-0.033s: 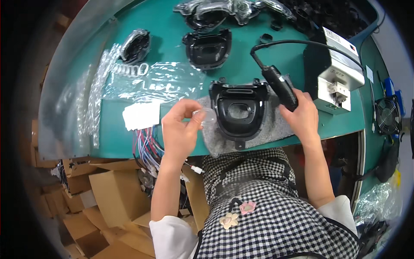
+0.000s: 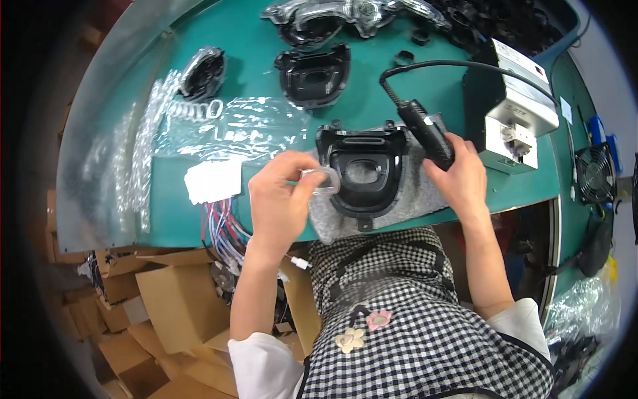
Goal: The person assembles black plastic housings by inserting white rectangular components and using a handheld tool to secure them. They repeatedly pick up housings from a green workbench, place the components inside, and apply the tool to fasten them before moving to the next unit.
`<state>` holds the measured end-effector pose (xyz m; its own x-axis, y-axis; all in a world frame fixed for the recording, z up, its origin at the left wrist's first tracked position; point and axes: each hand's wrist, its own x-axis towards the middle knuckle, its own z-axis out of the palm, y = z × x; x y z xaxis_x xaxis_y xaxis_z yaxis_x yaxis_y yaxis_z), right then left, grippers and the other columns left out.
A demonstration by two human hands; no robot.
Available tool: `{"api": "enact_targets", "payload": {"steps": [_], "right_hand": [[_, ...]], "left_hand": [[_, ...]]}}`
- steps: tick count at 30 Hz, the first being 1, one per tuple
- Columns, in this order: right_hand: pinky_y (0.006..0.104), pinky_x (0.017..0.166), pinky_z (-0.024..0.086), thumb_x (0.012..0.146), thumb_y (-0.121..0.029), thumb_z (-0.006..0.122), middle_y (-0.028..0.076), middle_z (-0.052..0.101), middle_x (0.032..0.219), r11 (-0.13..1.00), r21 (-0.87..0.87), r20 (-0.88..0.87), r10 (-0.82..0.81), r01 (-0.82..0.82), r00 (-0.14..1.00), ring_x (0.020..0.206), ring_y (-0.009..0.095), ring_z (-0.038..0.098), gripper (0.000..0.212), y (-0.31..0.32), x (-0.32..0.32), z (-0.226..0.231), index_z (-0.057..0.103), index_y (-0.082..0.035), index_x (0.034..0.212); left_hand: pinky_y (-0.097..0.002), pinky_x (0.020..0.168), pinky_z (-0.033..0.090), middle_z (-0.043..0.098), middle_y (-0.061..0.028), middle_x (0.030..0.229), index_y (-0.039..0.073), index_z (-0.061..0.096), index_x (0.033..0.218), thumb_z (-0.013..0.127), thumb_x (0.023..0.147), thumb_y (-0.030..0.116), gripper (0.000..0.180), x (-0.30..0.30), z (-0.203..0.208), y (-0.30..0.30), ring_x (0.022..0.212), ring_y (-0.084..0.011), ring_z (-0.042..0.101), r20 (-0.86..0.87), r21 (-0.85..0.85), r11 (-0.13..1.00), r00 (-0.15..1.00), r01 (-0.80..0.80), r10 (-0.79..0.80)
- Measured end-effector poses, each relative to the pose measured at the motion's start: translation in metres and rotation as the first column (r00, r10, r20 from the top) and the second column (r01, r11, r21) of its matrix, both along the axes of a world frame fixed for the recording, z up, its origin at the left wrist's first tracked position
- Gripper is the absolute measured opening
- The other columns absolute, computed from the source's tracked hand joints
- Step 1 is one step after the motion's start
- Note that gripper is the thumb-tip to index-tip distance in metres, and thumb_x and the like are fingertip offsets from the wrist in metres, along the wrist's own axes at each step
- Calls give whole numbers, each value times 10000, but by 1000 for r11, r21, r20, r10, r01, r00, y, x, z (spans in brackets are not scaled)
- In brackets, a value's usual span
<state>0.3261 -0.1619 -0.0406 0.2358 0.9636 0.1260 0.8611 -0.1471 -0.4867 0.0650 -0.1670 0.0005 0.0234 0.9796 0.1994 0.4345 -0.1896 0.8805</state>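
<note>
Between the thumb and fingers of my left hand (image 2: pixel 282 193) is a clear plastic ring (image 2: pixel 330 181), tilted, over the left side of a black plastic housing (image 2: pixel 362 193). The housing is shield-shaped, with an oval opening and a tab at its near end, and lies on a grey cloth (image 2: pixel 425 193). My right hand (image 2: pixel 462 179) is closed round a black corded electric screwdriver (image 2: pixel 428 136), to the right of the housing. The screwdriver's cord end points up and away; its tip is hidden by my hand.
A black-and-white box machine (image 2: pixel 515 110) stands at the right. Farther back lie another black housing (image 2: pixel 314 78) and several wrapped parts (image 2: pixel 355 16). At the left are more clear rings (image 2: pixel 193 110), a plastic bag (image 2: pixel 256 126), white cards (image 2: pixel 214 181) and wires (image 2: pixel 222 223); cardboard boxes (image 2: pixel 183 302) lie below.
My left hand has turned the clear ring and brought it slightly right, over the housing's edge. My right hand keeps its hold on the screwdriver. The whole view has shifted a little.
</note>
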Motion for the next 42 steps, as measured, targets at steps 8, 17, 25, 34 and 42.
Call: {"api": "enact_targets", "payload": {"steps": [8,17,25,34,42], "right_hand": [[429,737,519,699,-273,748,173,573,992,999,-53,12,6,-5,1000,846,360,630,491,2,-1,1,589,2,1073],[435,716,518,690,-272,743,180,589,921,996,-90,-22,-5,3,1000,824,364,630,464,2,-1,4,601,10,1030],[428,723,497,673,-230,715,186,606,917,999,43,-79,7,-4,997,823,370,622,446,-1,3,3,613,26,1023],[338,728,494,616,-148,710,172,629,867,941,120,-479,333,-315,812,781,272,629,514,-14,-18,63,580,61,1067],[406,763,488,613,-129,693,148,617,945,825,-42,-111,557,-563,823,879,355,606,423,0,-45,51,632,-5,1013]], "left_hand": [[-498,999,319,566,-103,1199,53,619,755,732,682,96,142,45,-8,35,1206,-319,437,-701,233,929,712,286,-43],[-585,1090,103,563,-81,1227,74,540,720,767,662,118,238,46,-26,33,1273,-306,379,-677,-6,981,722,193,-146],[-561,1081,137,611,-39,1067,77,501,635,809,596,131,315,49,-25,33,1173,-264,440,-643,40,992,763,119,-66],[-564,1086,128,566,-55,1125,95,598,771,814,577,147,295,73,-40,16,1212,-274,412,-534,223,972,844,73,59],[-617,1059,80,438,-135,1290,89,573,1125,738,619,276,564,35,-49,-24,1319,-368,243,-355,139,990,934,26,26]]}}
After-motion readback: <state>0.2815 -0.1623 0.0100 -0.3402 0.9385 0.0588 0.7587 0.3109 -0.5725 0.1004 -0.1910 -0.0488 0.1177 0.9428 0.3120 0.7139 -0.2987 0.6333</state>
